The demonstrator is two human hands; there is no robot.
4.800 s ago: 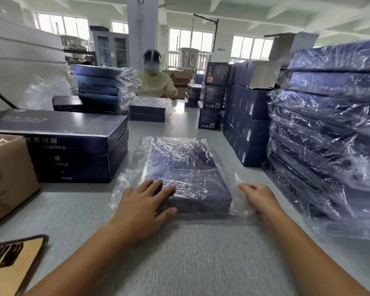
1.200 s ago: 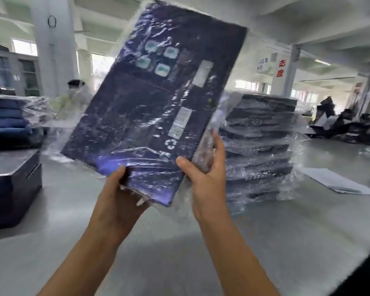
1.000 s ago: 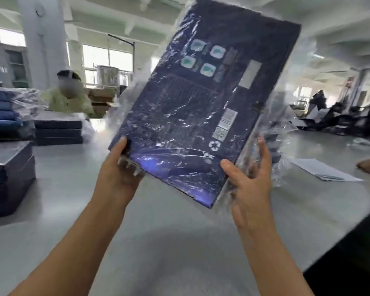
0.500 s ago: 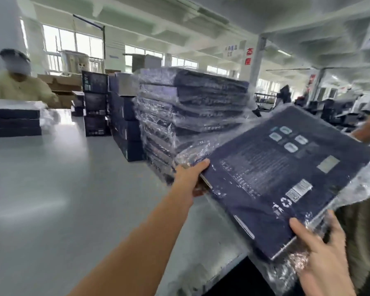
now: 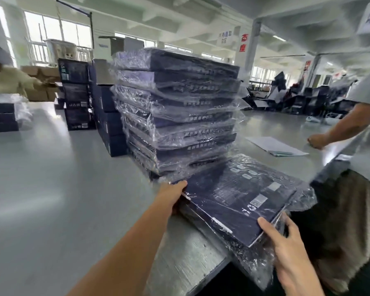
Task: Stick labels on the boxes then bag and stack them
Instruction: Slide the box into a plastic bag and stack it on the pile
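while the bagged box (image 5: 233, 201) lies nearly flat in the lower right of the frame, just beside the foot of the stack of bagged boxes (image 5: 175, 112), both hands grip it. the left hand (image 5: 173, 194) pinches its left corner, thumb on top, and the right hand (image 5: 286, 246) clasps its near corner, past the edge of the table (image 5: 51, 189).

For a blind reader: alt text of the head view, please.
Two hands hold a plastic-bagged dark blue box at the table edge beside a tall stack of bagged boxes. The left hand grips its far corner, the right hand its near corner; another person stands at right.
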